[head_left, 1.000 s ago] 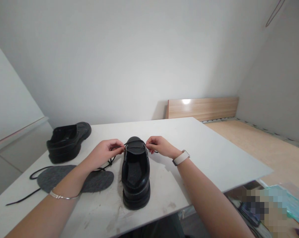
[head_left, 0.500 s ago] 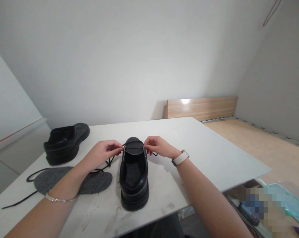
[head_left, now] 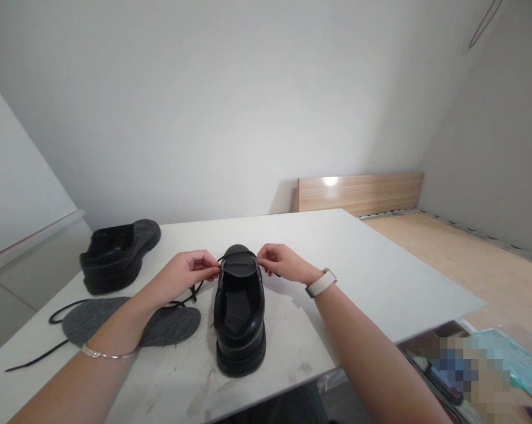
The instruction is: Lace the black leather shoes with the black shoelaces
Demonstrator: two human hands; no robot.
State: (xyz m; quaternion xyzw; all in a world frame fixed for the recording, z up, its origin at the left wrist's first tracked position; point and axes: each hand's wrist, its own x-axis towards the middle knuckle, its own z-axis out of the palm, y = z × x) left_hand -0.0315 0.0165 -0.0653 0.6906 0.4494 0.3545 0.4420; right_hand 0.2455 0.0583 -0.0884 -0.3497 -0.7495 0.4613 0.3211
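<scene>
A black shoe point(head_left: 240, 347) stands upright on the white table, heel toward me. Across its tongue runs a black shoelace point(head_left: 237, 254). Beside the shoe's left edge, my left hand point(head_left: 194, 265) pinches the lace between thumb and fingertips. My right hand point(head_left: 280, 261) pinches the lace at the right edge, with a short dark end showing below the fingers. A grey felt insole point(head_left: 175, 325) lies under my left forearm, which hides part of it. Loose black lace point(head_left: 35, 359) trails around and over the insole.
A second black shoe point(head_left: 113, 265) lies at the table's far left. The white table point(head_left: 372, 277) reaches the wall; a wooden board point(head_left: 363, 191) stands behind it. Below the right edge are a blurred patch and a turquoise item point(head_left: 531, 368).
Both hands keep their pinch on the lace beside the shoe, almost unmoved. The whole view has shifted very slightly.
</scene>
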